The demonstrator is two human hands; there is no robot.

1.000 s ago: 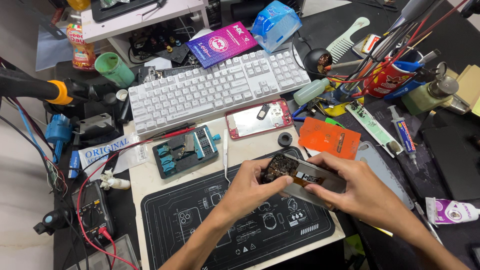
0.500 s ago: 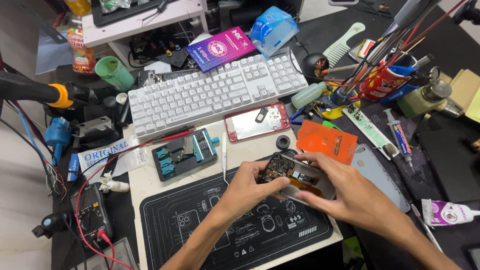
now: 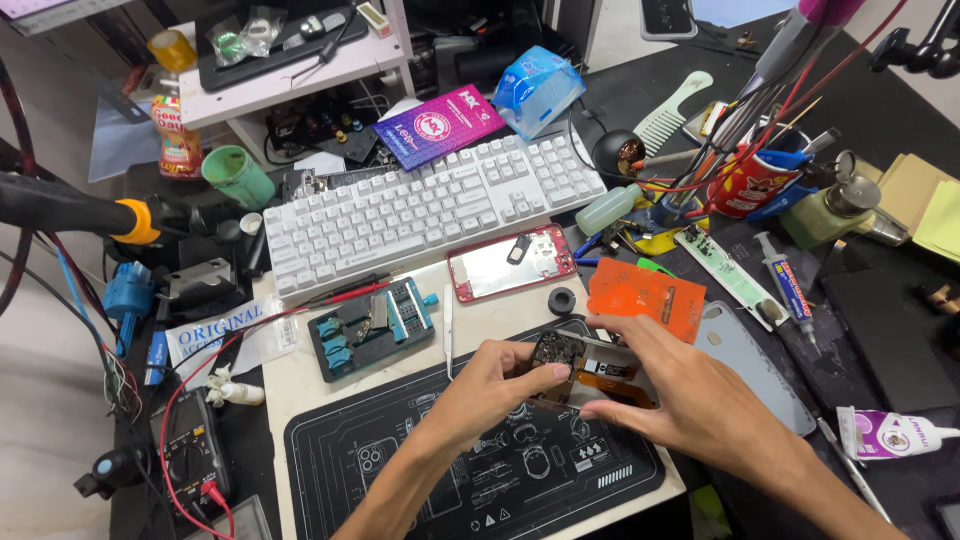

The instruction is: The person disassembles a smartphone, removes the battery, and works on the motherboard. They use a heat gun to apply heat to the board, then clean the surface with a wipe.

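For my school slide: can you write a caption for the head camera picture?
Both hands, left hand and right hand, hold an opened phone with bare circuit board above a black printed work mat.

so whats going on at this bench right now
A person is working on an opened phone with its circuitry exposed, holding it over a black repair mat. The left hand pinches the phone's left end, while the right hand grips it from the right. Around them lie a white keyboard, a red-framed phone, an orange case and a teal board holder.
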